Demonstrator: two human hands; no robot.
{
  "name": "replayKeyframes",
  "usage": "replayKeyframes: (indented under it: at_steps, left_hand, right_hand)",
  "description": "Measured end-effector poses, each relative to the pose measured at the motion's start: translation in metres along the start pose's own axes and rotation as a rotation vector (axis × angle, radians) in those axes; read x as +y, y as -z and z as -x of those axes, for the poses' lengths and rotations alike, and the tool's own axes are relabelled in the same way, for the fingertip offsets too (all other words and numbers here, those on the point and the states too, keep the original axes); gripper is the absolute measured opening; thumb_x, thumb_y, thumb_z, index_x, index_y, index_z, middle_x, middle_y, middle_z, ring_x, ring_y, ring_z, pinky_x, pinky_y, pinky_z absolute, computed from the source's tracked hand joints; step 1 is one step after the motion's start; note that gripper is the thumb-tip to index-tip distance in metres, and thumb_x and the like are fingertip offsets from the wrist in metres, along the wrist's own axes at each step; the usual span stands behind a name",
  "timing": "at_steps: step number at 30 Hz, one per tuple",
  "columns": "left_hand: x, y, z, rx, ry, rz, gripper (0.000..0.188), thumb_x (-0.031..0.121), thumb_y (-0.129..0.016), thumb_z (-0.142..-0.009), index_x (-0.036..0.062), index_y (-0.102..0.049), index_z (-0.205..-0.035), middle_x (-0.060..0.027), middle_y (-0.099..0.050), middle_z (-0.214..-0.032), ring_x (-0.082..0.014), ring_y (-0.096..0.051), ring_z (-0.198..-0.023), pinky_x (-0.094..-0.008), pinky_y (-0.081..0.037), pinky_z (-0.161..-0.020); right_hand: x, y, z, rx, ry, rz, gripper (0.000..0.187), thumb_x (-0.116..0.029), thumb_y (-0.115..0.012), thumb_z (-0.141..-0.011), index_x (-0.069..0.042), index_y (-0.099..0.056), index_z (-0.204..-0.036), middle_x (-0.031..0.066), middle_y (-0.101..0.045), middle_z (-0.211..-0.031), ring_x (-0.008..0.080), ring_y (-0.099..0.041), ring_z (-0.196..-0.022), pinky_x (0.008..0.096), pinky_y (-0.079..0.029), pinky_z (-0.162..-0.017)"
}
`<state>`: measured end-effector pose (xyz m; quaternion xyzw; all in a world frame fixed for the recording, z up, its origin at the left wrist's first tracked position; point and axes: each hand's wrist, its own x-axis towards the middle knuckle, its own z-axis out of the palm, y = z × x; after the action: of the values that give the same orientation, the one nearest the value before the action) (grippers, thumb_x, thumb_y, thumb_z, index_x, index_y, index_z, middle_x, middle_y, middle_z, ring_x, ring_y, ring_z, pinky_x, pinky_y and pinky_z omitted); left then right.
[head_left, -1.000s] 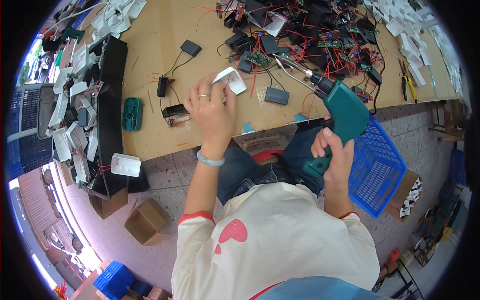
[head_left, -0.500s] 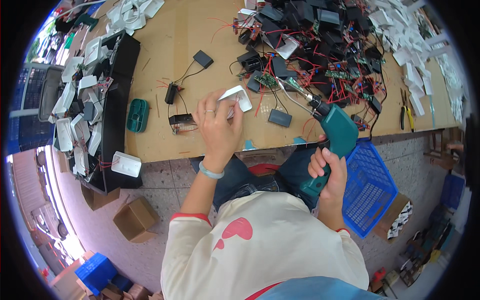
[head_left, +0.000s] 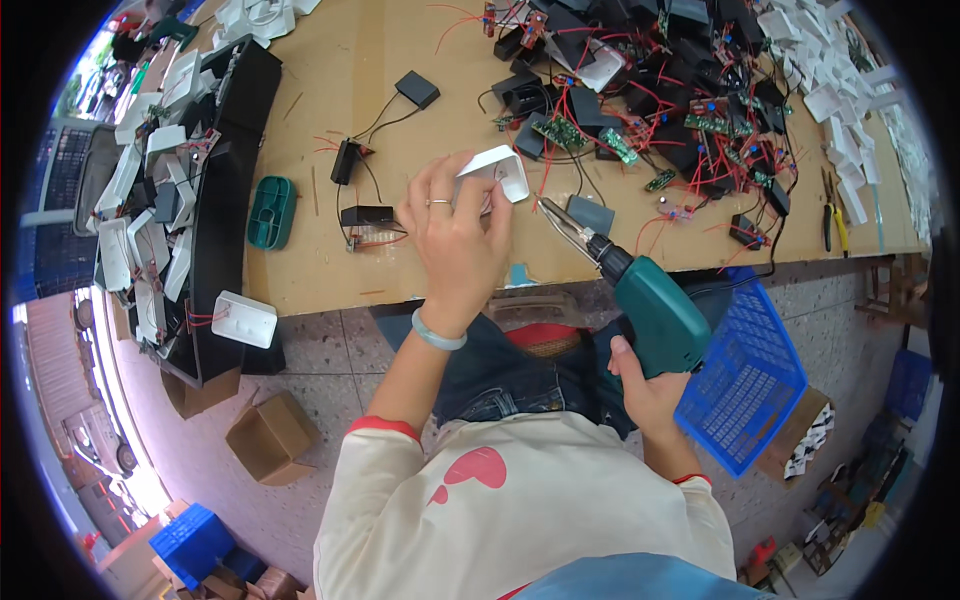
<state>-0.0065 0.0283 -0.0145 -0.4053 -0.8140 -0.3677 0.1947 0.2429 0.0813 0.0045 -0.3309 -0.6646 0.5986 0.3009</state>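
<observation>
My left hand [head_left: 455,235] is over the table near its front edge, closed on a small white plastic case [head_left: 512,172] with its open side turned up. The fingers hide part of the case and what lies inside. In my right hand [head_left: 648,392] is a green pistol-shaped soldering gun [head_left: 660,315], gripped by its handle. Its metal tip points up and left, a short way from the white case and apart from it. Left of my left hand lie a black box with wires [head_left: 347,160] and another black part [head_left: 368,216].
A heap of black boxes, red wires and green circuit boards [head_left: 620,145] covers the back right. White cases fill a black bin [head_left: 235,120] at left. A green tray [head_left: 271,213], pliers [head_left: 834,215] and a blue basket [head_left: 745,385] are around me.
The soldering gun has swung down and left, its tip now lower and closer to the white case. My left hand and the case have shifted right in the picture, and the view moved slightly.
</observation>
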Motion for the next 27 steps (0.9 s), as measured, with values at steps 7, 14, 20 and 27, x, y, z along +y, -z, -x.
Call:
replayKeyframes:
  at_steps: [7,14,20,27]
  left_hand:
    - [-0.002,-0.005,-0.001,0.031,-0.010,-0.050,0.011,0.010,-0.075,-0.078,0.0064,-0.068,-0.086,-0.0075,-0.065,-0.121,-0.0307,-0.056,-0.117,-0.0469,-0.036,-0.098]
    - [-0.003,-0.001,0.000,0.026,-0.029,-0.107,0.011,0.011,-0.076,-0.077,0.0084,-0.068,-0.084,-0.0041,-0.065,-0.122,-0.0291,-0.058,-0.115,-0.0455,-0.036,-0.096]
    - [-0.003,-0.002,0.000,0.017,-0.025,-0.100,0.012,0.009,-0.074,-0.077,0.0068,-0.068,-0.087,-0.0052,-0.064,-0.122,-0.0303,-0.057,-0.117,-0.0490,-0.034,-0.098]
    - [-0.003,-0.003,0.001,0.013,-0.028,-0.098,0.015,0.010,-0.076,-0.076,0.0075,-0.069,-0.088,-0.0045,-0.064,-0.122,-0.0295,-0.057,-0.118,-0.0504,-0.033,-0.099]
  right_hand:
    - [-0.004,-0.018,-0.011,-0.045,0.133,0.227,0.027,-0.001,-0.072,-0.090,0.004,-0.066,-0.116,0.0028,-0.066,-0.080,0.0081,-0.059,-0.063,0.0235,-0.047,-0.057]
    - [-0.001,-0.028,-0.020,-0.050,0.117,0.190,0.033,0.000,-0.071,-0.091,0.003,-0.064,-0.123,0.0016,-0.064,-0.083,0.0070,-0.056,-0.065,0.0230,-0.046,-0.058]
    - [0.002,-0.029,-0.025,-0.114,0.114,0.223,0.033,-0.001,-0.069,-0.092,0.003,-0.063,-0.124,0.0010,-0.063,-0.084,0.0062,-0.054,-0.068,0.0225,-0.044,-0.061]
    - [-0.002,-0.029,-0.031,-0.112,0.185,0.283,0.030,-0.004,-0.069,-0.094,0.003,-0.065,-0.122,0.0000,-0.064,-0.084,0.0076,-0.055,-0.069,0.0246,-0.046,-0.062]
